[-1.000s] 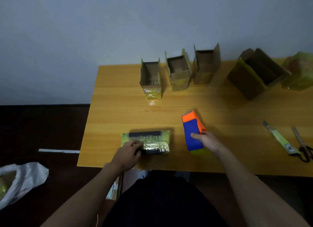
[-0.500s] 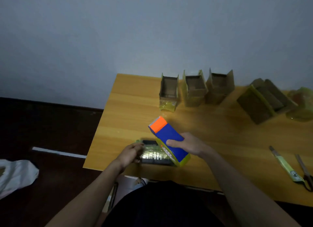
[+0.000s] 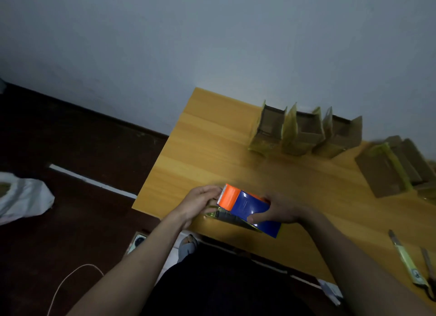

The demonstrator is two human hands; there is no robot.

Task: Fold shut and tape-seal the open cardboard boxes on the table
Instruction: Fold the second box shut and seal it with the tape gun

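Right hand (image 3: 280, 210) grips tape dispenser (image 3: 247, 207) over taped box (image 3: 226, 217) (mostly hidden); left hand (image 3: 200, 201), fingers curled, touches the dispenser's orange end, grip unclear.

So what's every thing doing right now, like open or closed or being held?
Tape dispenser: held over the near box, orange end up.
Right hand: grips the dispenser.
Left hand: at the dispenser's orange end; grip unclear.
Near box: closed, mostly hidden under the dispenser.
Three small boxes: open, flaps up.
Big box: open.
Scissors: lying on the table.
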